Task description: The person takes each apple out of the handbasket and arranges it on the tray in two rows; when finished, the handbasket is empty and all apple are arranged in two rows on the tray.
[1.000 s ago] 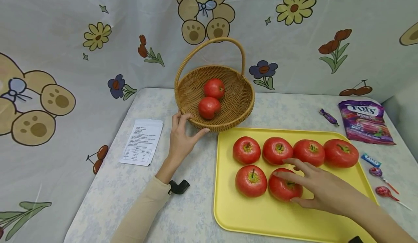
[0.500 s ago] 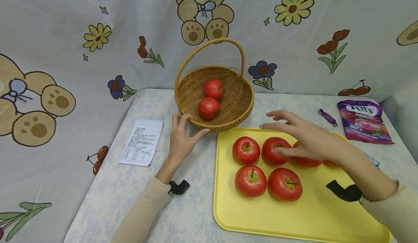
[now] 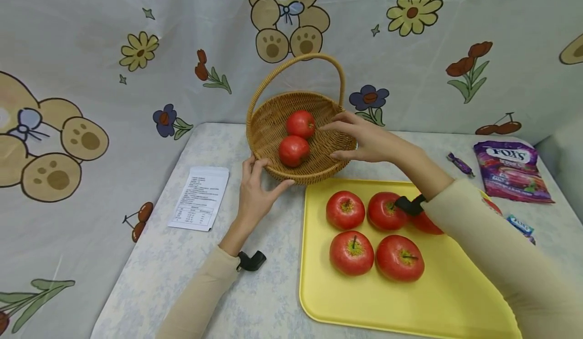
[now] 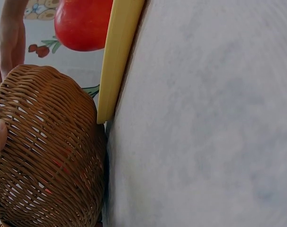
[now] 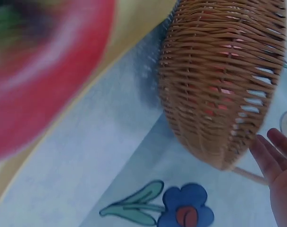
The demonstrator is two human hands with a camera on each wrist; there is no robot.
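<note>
The left grip pinches the wicker basket at its near rim; the right grip, released, fingers spread, hangs by its right side. Two red apples lie inside; more apples sit on the yellow tray beside it.

Table with flat top, white with pale blue pattern. Directly on it: yellow rectangular tray; brown wicker basket, tilted, near back; white printed rectangular packet at left; at right, shiny purple candy bag, small purple twist-wrapped candy, small blue wrapped candy.
</note>
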